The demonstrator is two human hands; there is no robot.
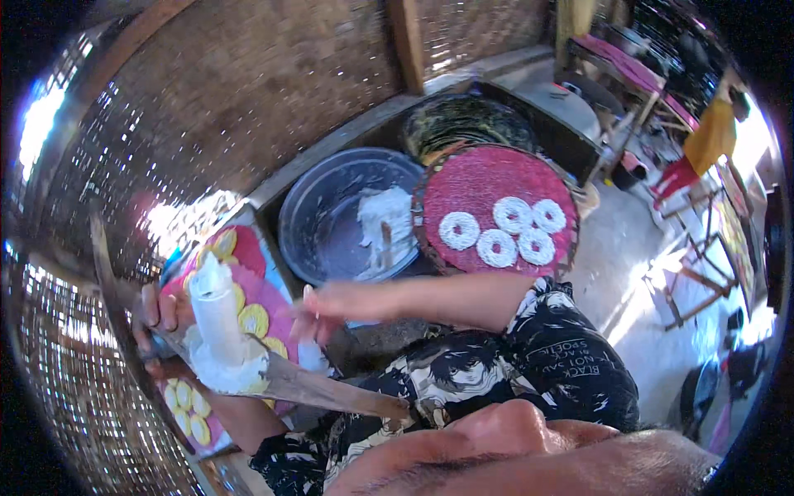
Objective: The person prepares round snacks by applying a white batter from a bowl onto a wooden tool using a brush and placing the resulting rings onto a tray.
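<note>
My left hand grips the far end of a wooden lever-like tool, whose other end reaches towards my chest. On the tool stands a white cylinder, with white dough smeared round its base and heaped at its top. My right hand is blurred by motion to the right of the cylinder, fingers apart, with nothing visible in it. Below both hands, several yellowish rings lie on pink sheets. A large basin beyond my right forearm contains more white dough.
Right of the basin, a round tray with a pink surface carries several white dough rings. A dark round container stands behind it. A woven wall borders the workspace. A person in yellow is near wooden frames at far right.
</note>
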